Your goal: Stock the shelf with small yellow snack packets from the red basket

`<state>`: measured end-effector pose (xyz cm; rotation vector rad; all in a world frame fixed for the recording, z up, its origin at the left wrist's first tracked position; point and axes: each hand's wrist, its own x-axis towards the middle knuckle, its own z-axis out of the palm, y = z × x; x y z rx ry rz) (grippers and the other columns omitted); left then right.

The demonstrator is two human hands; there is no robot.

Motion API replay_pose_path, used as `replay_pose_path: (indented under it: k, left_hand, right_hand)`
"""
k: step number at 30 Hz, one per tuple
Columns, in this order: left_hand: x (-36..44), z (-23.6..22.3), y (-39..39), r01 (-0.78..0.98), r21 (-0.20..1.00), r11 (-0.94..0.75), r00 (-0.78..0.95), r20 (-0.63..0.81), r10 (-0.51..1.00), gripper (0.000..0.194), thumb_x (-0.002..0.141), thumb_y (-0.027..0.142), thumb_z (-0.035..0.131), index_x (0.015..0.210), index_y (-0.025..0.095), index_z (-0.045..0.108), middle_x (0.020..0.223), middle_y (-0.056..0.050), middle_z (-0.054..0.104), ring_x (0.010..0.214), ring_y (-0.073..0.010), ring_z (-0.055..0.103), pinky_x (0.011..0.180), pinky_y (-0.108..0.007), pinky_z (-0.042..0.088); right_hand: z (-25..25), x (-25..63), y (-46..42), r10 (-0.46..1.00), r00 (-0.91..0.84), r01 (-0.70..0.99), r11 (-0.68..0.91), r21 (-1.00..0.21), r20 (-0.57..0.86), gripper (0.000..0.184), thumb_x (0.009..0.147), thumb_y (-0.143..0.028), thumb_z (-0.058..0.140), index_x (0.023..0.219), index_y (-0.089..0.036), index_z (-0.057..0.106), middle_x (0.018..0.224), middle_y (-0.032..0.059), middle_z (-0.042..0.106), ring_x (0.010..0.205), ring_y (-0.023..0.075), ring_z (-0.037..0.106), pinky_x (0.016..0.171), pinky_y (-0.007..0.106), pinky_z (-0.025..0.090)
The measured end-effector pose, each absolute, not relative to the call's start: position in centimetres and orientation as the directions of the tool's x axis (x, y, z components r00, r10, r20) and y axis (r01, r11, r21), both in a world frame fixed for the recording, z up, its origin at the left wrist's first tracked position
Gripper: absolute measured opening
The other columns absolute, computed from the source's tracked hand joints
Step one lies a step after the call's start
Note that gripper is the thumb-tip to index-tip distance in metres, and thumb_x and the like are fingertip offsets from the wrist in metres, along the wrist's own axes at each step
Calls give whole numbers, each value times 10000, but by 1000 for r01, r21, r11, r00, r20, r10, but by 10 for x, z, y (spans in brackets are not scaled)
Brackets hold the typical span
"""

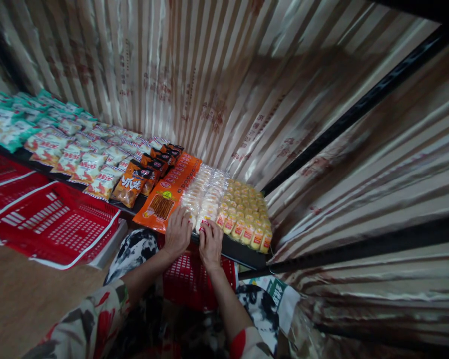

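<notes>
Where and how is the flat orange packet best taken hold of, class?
Probably pinch the orange packet by its near edge, from the front: it lies flat, that edge reaching the front of the shelf, with brown packets and white wrapped items close on either side.

Two hands at the front of a shelf (243, 253) of packaged snacks.
The left hand (177, 235) and right hand (211, 245) bend their fingers over the front of the clear-wrapped white packets (211, 192); whether they grip is unclear. Rows of yellow packets (247, 219) stand to the right, a flat orange snack bag (160, 206) to the left, and a red plastic basket (60, 224) below, farther left.
</notes>
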<state>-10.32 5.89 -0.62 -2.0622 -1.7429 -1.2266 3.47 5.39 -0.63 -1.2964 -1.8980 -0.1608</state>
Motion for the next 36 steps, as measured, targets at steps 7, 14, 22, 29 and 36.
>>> replay_pose_path:
  k: [7,14,22,29,36]
  left_hand:
    - [-88,5,81,887,408,-216,-78,594,800,504,867,190,401,1351,57,360,1470,-210,265,1400,-292,120,1096,-496,262]
    - [-78,13,96,900,421,-114,-142,529,837,511,888,254,388,1359,55,371,1456,-191,310,1387,-304,176,1100,-479,261]
    - [-79,14,95,899,410,-154,-107,546,831,469,894,265,397,1323,82,442,1434,-162,366,1365,-315,239,1086,-481,278]
    - [-79,15,95,875,452,-173,-119,547,828,456,893,261,391,1304,78,461,1401,-181,407,1332,-323,303,1065,-503,298]
    - [-78,13,95,896,408,-177,-100,573,813,448,899,261,387,1294,65,465,1383,-196,422,1330,-326,307,1060,-502,304]
  right_hand:
    - [-8,33,54,711,-142,842,453,-294,688,224,884,-157,461,1060,-174,598,1149,117,524,1102,216,436,938,442,429]
    - [-9,34,56,700,-153,844,459,-276,698,234,886,-160,445,1078,-177,578,1144,121,523,1107,215,451,937,455,418]
    - [-8,32,58,744,-125,840,431,-329,656,229,885,-181,435,1053,-178,590,1130,118,526,1092,220,454,937,456,408]
    - [-5,31,60,748,-142,835,442,-328,648,243,890,-178,418,1064,-188,587,1128,118,500,1092,221,440,937,463,410]
    - [-6,29,60,740,-131,833,443,-332,659,232,890,-170,422,1053,-172,587,1119,116,503,1084,213,431,950,447,401]
